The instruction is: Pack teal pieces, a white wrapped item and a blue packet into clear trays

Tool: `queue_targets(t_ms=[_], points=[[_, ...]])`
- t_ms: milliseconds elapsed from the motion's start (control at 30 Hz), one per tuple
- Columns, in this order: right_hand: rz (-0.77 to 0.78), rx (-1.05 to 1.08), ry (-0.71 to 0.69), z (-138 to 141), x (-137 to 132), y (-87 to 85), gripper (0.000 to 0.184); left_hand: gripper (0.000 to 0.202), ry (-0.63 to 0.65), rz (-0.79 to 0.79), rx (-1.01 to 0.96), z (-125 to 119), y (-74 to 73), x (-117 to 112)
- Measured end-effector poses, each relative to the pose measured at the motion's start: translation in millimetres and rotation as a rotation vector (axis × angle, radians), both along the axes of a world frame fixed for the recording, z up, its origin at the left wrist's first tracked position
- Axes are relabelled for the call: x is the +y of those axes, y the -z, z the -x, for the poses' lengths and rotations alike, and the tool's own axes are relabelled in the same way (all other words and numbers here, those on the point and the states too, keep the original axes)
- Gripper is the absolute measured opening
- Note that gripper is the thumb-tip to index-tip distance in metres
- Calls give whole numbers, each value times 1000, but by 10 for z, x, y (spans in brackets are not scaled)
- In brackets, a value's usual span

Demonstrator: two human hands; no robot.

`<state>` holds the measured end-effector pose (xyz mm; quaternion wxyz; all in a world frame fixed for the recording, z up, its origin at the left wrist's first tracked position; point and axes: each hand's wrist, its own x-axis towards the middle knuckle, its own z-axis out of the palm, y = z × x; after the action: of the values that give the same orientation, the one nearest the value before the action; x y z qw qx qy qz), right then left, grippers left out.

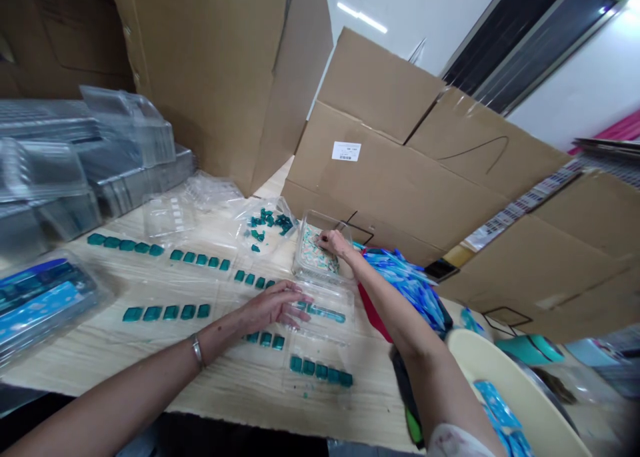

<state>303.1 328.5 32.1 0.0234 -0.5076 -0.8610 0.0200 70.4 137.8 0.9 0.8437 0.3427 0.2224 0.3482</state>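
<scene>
My right hand reaches into a clear plastic tub of small white and teal bits. Its fingertips are pressed together among the bits, and whatever they pinch is too small to make out. My left hand, with a bracelet at the wrist, hovers over or rests on a clear plastic tray, its fingers apart. In that tray lie a long teal strip and a teal piece close to the fingertips. Rows of teal block-like pieces sit around the hand in clear trays; some are hidden behind it.
A clear bag with loose teal pieces lies left of the tub. Blue stick-like items fill a red container at right, beside a cream basin. Stacked clear packaging stands left; cardboard boxes wall the back.
</scene>
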Motion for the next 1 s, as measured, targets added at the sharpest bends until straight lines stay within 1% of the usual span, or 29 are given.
queue_targets(t_ms=[100, 200, 300, 467, 600, 700, 867, 1000], points=[[34, 19, -64, -59, 3, -3, 22, 30, -2, 4, 1, -5, 15, 3], [71, 22, -134, -134, -41, -11, 26, 29, 6, -3, -11, -6, 11, 0], [74, 29, -170, -180, -90, -17, 26, 28, 9, -6, -22, -3, -3, -5], [74, 23, -239, -153, -120, -31, 18, 28, 3, -3, -11, 1, -7, -4], [83, 5, -273, -125, -145, -59, 21, 28, 3, -3, -2, 4, -4, -3], [60, 0, -254, -97, -203, -49, 21, 28, 3, 2, 11, 3, -17, -4], [-25, 14, -160, -18, -252, 28, 24, 27, 10, 3, 13, 3, -39, -3], [-40, 39, -98, -4, -210, 57, 17, 28, -3, -10, 9, 6, -29, -2]])
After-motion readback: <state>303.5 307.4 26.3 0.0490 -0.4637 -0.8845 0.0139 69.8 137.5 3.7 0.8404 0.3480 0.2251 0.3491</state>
